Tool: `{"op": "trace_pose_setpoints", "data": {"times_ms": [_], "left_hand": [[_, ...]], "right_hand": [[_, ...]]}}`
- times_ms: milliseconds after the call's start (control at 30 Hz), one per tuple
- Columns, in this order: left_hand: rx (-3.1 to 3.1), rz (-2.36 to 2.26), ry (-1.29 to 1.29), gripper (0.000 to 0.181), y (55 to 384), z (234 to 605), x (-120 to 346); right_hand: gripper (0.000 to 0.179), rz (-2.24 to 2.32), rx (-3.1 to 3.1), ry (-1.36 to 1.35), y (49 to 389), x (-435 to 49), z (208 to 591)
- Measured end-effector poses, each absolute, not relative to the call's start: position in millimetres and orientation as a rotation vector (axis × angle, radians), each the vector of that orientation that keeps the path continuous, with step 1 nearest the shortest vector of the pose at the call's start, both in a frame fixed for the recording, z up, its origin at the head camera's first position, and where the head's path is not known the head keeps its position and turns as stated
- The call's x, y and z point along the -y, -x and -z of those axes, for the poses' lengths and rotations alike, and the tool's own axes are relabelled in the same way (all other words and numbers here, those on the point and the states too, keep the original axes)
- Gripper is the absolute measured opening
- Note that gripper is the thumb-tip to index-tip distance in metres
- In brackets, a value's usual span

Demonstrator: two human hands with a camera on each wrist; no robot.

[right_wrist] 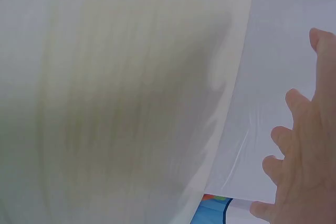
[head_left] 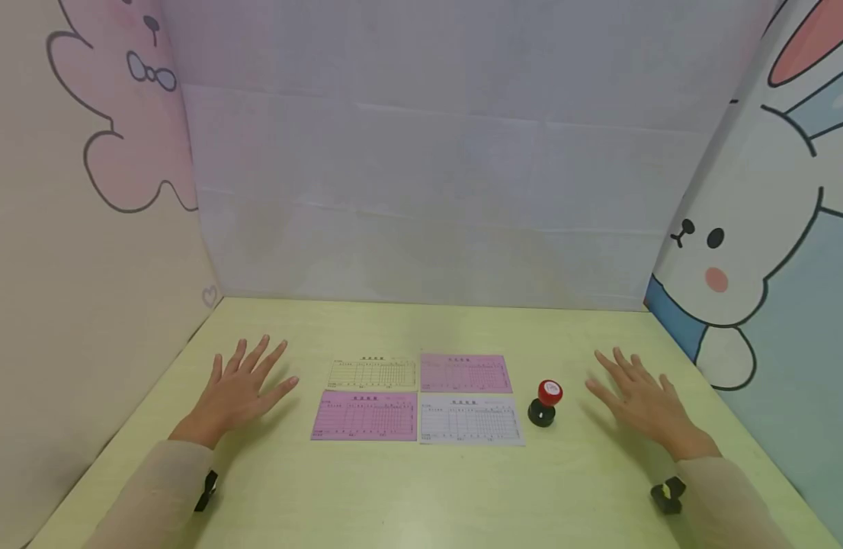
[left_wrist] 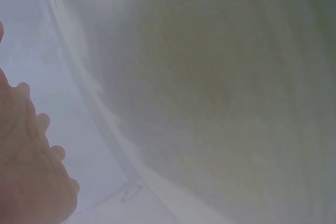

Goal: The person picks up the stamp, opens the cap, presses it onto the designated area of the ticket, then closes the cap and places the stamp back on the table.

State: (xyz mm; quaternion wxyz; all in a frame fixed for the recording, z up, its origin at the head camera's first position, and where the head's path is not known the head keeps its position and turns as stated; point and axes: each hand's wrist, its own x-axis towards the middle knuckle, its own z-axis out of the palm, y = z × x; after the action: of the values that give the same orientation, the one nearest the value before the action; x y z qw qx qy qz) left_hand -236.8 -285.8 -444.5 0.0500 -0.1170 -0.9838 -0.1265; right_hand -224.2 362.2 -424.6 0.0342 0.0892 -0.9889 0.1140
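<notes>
Both hands hover palm down over the table with fingers spread, holding nothing. My left hand (head_left: 238,393) is left of the paper forms; my right hand (head_left: 641,400) is to the right of a self-inking stamp (head_left: 545,402) with a red top and black base. Between the hands lie printed forms in two rows: a yellow form (head_left: 372,374) and a pink form (head_left: 466,374) behind, a darker pink form (head_left: 365,416) and a white form (head_left: 472,420) in front. In the wrist views, the left palm (left_wrist: 26,166) and right palm (right_wrist: 310,145) show at the edges.
The pale yellow-green table (head_left: 421,496) is bounded by a whitish back panel (head_left: 428,168). A left side wall (head_left: 85,305) bears a pink cartoon animal, and the right side wall (head_left: 806,366) a white rabbit. Black wrist straps (head_left: 206,490) show at the sleeves.
</notes>
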Motion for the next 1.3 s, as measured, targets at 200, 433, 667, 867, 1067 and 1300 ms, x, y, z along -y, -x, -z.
{"op": "trace_pose_setpoints", "data": {"times_ms": [200, 433, 667, 867, 1067, 1300], "left_hand": [[2.991, 0.485, 0.360, 0.082, 235.8, 439.5, 281.9], [3.011, 0.545, 0.382, 0.086, 237.1, 438.4, 277.1], [2.999, 0.656, 0.409, 0.089, 238.0, 439.4, 270.4], [2.958, 0.753, 0.468, 0.088, 238.7, 439.5, 259.9], [2.935, 0.827, 0.519, 0.082, 239.2, 436.9, 246.6], [2.948, 1.058, 0.564, 0.075, 240.4, 436.0, 233.4]], "right_hand": [[0.074, -0.392, 3.049, -0.292, 226.4, -363.9, 427.5], [0.071, -0.419, 3.068, -0.338, 226.9, -362.8, 427.1], [0.068, -0.724, 3.044, -0.373, 227.5, -358.9, 422.8], [0.063, -0.839, 2.984, -0.420, 227.3, -351.4, 420.6], [0.057, -0.847, 2.936, -0.463, 226.8, -346.8, 419.4], [0.046, -0.867, 2.894, -0.535, 227.1, -337.9, 417.5]]}}
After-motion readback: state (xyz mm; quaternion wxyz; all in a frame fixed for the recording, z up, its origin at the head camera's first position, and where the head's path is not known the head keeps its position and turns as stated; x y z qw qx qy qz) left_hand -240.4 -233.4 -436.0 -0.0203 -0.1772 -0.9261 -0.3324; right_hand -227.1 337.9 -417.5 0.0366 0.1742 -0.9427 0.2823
